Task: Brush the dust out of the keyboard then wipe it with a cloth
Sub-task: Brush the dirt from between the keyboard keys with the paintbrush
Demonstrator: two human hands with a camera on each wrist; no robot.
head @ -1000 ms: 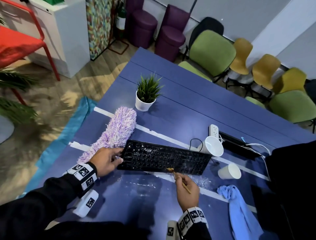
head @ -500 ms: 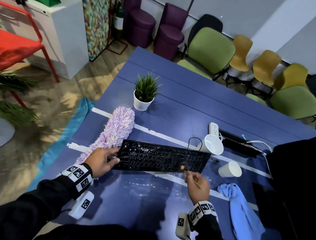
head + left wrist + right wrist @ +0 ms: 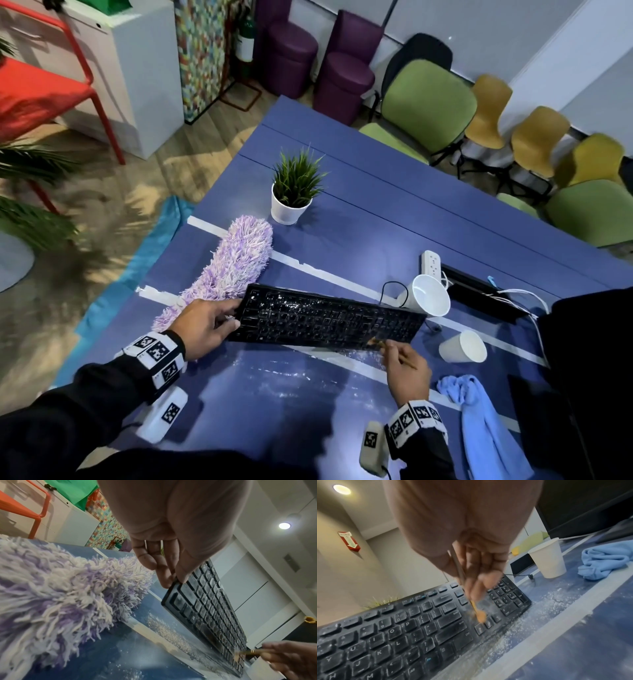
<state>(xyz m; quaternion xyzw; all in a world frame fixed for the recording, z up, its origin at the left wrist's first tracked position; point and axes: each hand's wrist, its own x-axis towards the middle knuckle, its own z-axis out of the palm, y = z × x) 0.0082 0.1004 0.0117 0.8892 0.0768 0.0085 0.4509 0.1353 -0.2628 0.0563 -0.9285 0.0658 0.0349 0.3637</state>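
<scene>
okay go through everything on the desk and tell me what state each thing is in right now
keyboard: dusty, far edge tilted up
left hand: grips keyboard's left end
right hand: pinches brush
brush: bristles on keys near arrow keys
blue cloth: crumpled, untouched
near cup: on its side
far cup: tipped over
duster: lying flat
table: powder strewn along keyboard's near edge

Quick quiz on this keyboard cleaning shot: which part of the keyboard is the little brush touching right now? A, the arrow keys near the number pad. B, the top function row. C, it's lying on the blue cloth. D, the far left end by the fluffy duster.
A: the right hand holds the brush with its bristles on the arrow keys beside the number pad of the keyboard, while the left hand grips the opposite end.
</scene>
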